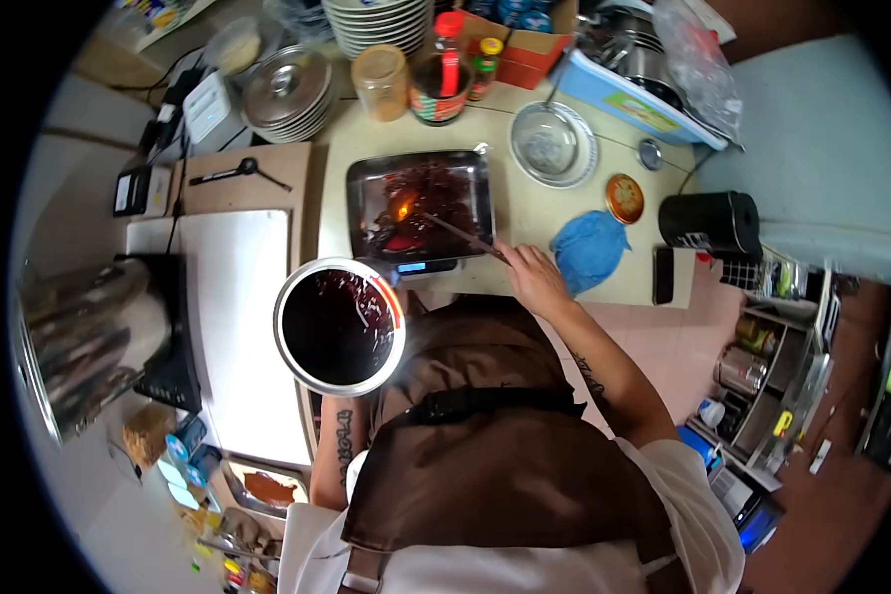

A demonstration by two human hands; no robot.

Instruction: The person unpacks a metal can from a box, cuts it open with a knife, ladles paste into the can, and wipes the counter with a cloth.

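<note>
A metal tray [354, 183] with dark red, glossy pieces in it stands on a scale [426, 267] with a lit blue display. My right hand [537, 279] is closed around the end of chopsticks [460, 233], whose tips reach into the tray. In front of the tray, at its lower left, a large round can [285, 346] is raised with its opening facing up; dark red bits cling to its inner wall. My left forearm [339, 436] runs up beneath the can, which hides my left hand.
A blue cloth [590, 249], an orange lid [625, 199] and a metal bowl [552, 145] lie right of the tray. Jars, a sauce bottle [442, 84] and stacked plates [376, 25] stand behind it. A white board [238, 327] is at the left.
</note>
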